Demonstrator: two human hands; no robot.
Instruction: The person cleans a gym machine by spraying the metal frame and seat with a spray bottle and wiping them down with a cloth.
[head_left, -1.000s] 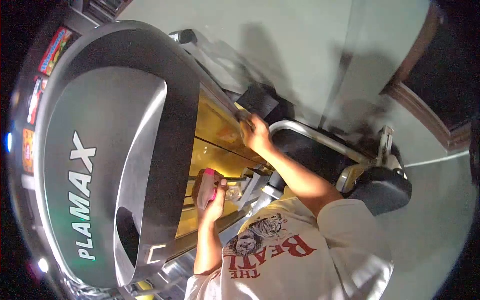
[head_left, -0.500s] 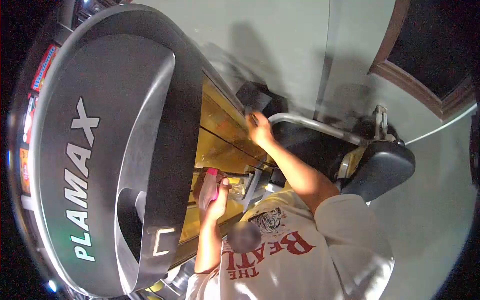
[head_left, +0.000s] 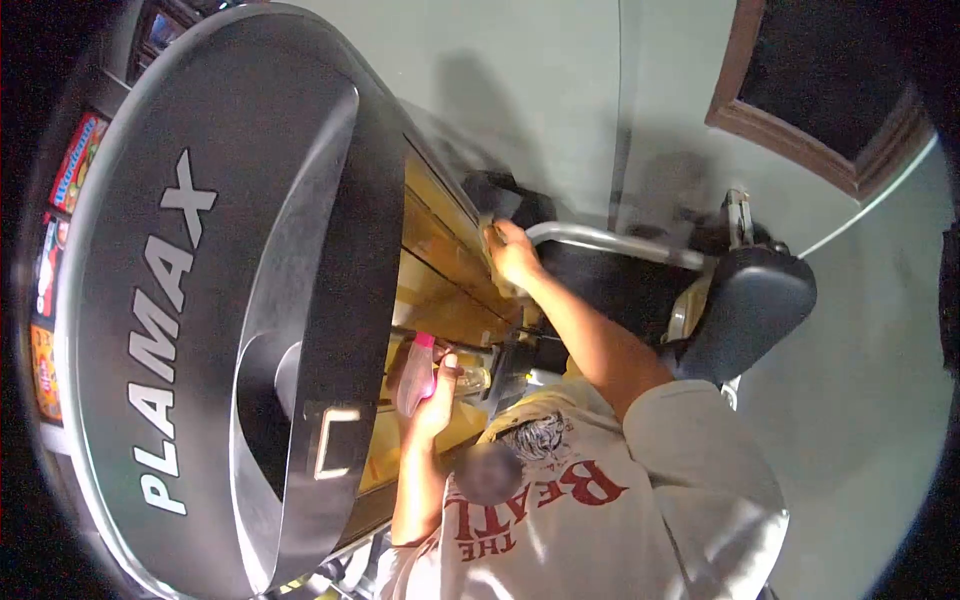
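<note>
My left hand (head_left: 437,400) is wrapped round a translucent spray bottle (head_left: 412,378) with a bright pink top, held in front of the yellow-lit panel of a large dark machine. My right hand (head_left: 513,255) reaches to the far edge of that yellow panel (head_left: 430,280). A thin yellowish cloth (head_left: 508,286) seems to lie under its palm, against the panel. The fingers of that hand are curled and partly hidden. The machine's black and silver cover (head_left: 200,330) carries the word PLAMAX.
A metal bar (head_left: 610,238) and a black padded seat (head_left: 755,315) stand to the right, near my right arm. Behind them is a grey wall (head_left: 560,80) with a brown-framed dark opening (head_left: 780,140). Colourful signs (head_left: 75,165) show at the far left.
My right hand has shifted slightly left and up along the panel's edge, and the yellowish cloth shows under it. The left hand keeps its hold on the bottle. The view has turned a little.
</note>
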